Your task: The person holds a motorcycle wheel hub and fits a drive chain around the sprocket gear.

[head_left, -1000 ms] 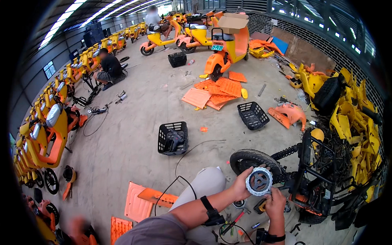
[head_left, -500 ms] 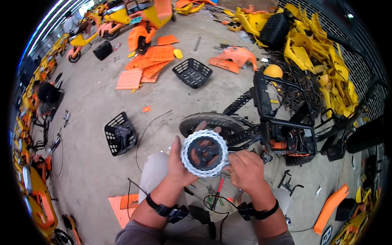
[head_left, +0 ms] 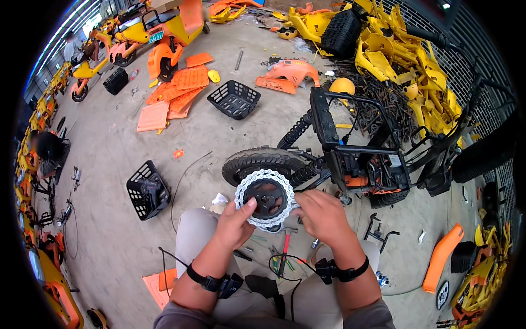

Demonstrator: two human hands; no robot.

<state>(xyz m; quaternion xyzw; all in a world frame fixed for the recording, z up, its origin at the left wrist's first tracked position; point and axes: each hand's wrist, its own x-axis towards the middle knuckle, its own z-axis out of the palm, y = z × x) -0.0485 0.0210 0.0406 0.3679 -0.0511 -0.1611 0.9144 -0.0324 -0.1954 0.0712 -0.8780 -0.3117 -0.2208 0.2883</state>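
Observation:
A black sprocket (head_left: 275,202) with a silver chain (head_left: 256,177) wrapped around its rim is held up above my lap. My left hand (head_left: 232,227) grips it at the lower left, with the thumb pressed on its face and the other fingers hidden behind. At the right edge, the fingers of my right hand (head_left: 324,217) are closed in a pinch on the chain. A short bit of chain shows below the sprocket. On the floor under my hands lie a red-handled hammer (head_left: 285,249) and several other hand tools.
Ahead to the right stands a stripped scooter frame (head_left: 359,148) with its rear tyre (head_left: 257,160) close beyond my hands. Black baskets (head_left: 234,99) and orange panels (head_left: 176,90) lie about the floor. Yellow body parts (head_left: 378,52) are heaped at far right; a person (head_left: 48,147) crouches at left.
The view has shifted, so the surroundings sit further left and higher. My left thumb has come round onto the sprocket's face, and the sprocket has turned a little. The right hand still pinches its right side.

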